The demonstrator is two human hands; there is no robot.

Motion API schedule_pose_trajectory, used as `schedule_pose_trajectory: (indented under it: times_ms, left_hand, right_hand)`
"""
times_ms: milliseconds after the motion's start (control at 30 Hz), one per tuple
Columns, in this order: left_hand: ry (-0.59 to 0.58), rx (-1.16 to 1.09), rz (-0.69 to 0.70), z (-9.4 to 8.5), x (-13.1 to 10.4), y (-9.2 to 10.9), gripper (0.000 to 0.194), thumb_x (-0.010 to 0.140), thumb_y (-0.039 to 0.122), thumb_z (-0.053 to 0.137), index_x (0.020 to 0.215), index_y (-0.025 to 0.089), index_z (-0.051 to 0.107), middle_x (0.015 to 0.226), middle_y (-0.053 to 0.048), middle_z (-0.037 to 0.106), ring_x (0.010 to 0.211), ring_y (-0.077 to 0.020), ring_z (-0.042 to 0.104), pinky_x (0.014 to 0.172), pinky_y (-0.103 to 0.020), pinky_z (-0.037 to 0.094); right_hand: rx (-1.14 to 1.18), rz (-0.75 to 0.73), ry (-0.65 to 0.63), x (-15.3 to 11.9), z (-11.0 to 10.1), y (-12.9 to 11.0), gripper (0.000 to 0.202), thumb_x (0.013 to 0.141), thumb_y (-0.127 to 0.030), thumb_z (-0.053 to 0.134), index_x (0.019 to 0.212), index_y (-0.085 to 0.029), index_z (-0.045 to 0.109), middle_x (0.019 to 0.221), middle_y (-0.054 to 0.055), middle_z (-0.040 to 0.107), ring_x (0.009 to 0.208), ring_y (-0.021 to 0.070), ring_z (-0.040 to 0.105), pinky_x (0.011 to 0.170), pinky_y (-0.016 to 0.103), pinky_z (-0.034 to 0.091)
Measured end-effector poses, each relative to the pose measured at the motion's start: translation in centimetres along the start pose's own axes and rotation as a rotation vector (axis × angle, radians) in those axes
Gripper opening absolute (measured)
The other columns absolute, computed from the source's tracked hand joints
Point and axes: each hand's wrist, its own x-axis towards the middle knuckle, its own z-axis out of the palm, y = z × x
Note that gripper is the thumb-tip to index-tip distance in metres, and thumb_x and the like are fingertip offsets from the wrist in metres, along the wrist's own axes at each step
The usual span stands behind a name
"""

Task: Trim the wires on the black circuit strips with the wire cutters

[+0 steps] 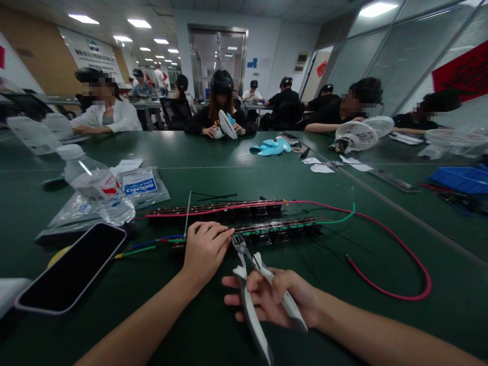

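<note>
My left hand (204,251) rests over the left part of the nearer black strip (282,231), its fingers bent onto it. Metal-coloured rods and a green wire (346,217) run along this strip. In my right hand (278,297) is a pair of diagonal cutters (241,249) with white and grey handles. The handles are spread, and the jaws point away from me, close to my left fingertips. Behind lies a second black strip (213,207) with a thick red wire (404,244) along it, looping off to the right. A thin pale strip (188,213) stands up beside my left hand.
On the left are a phone (72,267), a plastic water bottle (99,185) and a clear bag with a blue label (141,183). Thin black ties (213,195) lie around the strips. Across the green table, people sit near white fans (356,136) and blue plastic parts (272,147).
</note>
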Motion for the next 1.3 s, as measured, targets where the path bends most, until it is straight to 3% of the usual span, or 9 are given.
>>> schedule_pose_trajectory:
  times_ms: [233, 467, 1100, 1300]
  left_hand:
    - [0.003, -0.011, 0.006, 0.1, 0.0, 0.0, 0.021, 0.09, 0.021, 0.053, 0.106, 0.025, 0.067, 0.099, -0.002, 0.073, 0.095, -0.0227, 0.06, 0.089, -0.045, 0.031]
    - [0.041, -0.015, 0.02, 0.3, 0.1, -0.1, 0.018, 0.09, 0.022, 0.052, 0.092, 0.022, 0.07, 0.093, -0.002, 0.073, 0.094, -0.0225, 0.061, 0.089, -0.044, 0.031]
    - [0.08, -0.114, 0.03, 0.3, -0.1, -0.1, 0.018, 0.09, 0.021, 0.052, 0.087, 0.023, 0.07, 0.088, 0.0, 0.075, 0.093, -0.0216, 0.063, 0.089, -0.043, 0.032]
    - [0.06, -0.131, 0.015, 0.0, 0.0, 0.0, 0.018, 0.089, 0.021, 0.053, 0.089, 0.023, 0.07, 0.089, -0.001, 0.075, 0.093, -0.0219, 0.063, 0.088, -0.044, 0.033]
  right_hand:
    - [0.04, -0.041, -0.019, 1.2, -0.2, 0.5, 0.044, 0.058, -0.004, 0.048, 0.093, -0.015, 0.071, 0.132, 0.008, 0.054, 0.127, 0.0289, 0.044, 0.108, 0.049, 0.025]
    - [0.057, -0.072, 0.012, 1.8, -0.6, 0.6, 0.037, 0.058, -0.006, 0.05, 0.088, -0.014, 0.07, 0.128, 0.01, 0.057, 0.121, 0.0286, 0.05, 0.105, 0.048, 0.029]
    - [0.082, -0.061, -0.003, 1.7, -0.4, 0.8, 0.032, 0.06, -0.006, 0.05, 0.084, -0.015, 0.069, 0.126, 0.009, 0.058, 0.119, 0.0253, 0.051, 0.104, 0.045, 0.03]
    - [0.082, -0.064, 0.006, 1.8, -0.7, 0.9, 0.028, 0.059, -0.008, 0.051, 0.08, -0.013, 0.069, 0.118, 0.011, 0.061, 0.108, 0.0241, 0.057, 0.098, 0.042, 0.036]
